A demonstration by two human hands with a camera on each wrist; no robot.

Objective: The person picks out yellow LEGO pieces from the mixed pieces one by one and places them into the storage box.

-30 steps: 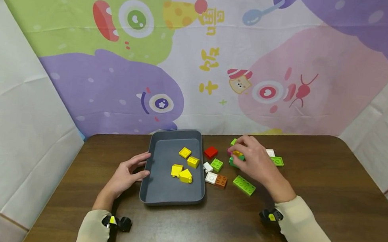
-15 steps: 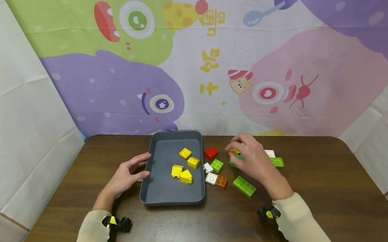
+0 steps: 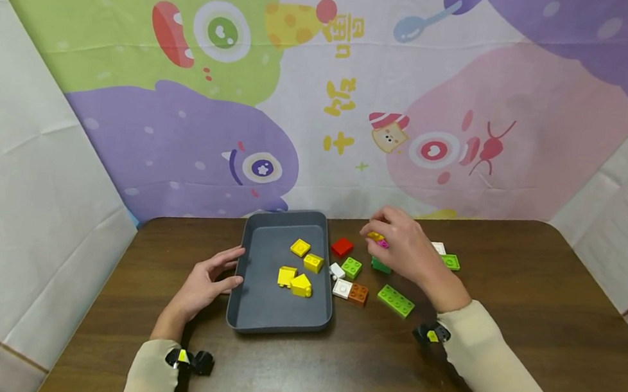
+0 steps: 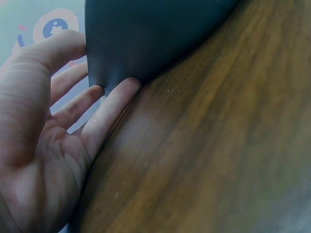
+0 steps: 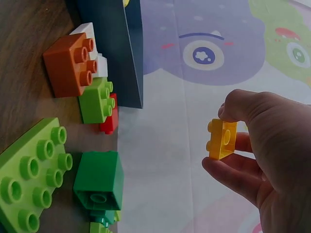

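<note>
My right hand [image 3: 404, 242] is raised over the back of the table, right of the tray. Thumb and fingertips pinch a small yellow-orange toy brick [image 5: 222, 139], its studs facing left in the right wrist view. Below this hand lie a dark green brick [image 3: 381, 265] and a pink piece [image 3: 383, 243], both partly hidden by it in the head view. My left hand [image 3: 202, 281] rests at the left side of a dark grey tray [image 3: 276, 321], with fairly straight fingertips touching its outer wall [image 4: 146, 39]. Several yellow bricks [image 3: 300, 285] lie in the tray.
Right of the tray sit a red brick [image 3: 342, 246], a light green brick [image 3: 351, 267], white bricks [image 3: 341, 288] and a brown brick [image 3: 358, 293]. A long green brick [image 3: 395, 301] lies nearer. A printed cloth [image 3: 339, 179] hangs behind the table.
My right hand has risen from the bricks and shifted slightly left and back with the yellow-orange brick, uncovering more of the dark green brick. The left hand and tray have stayed put.
</note>
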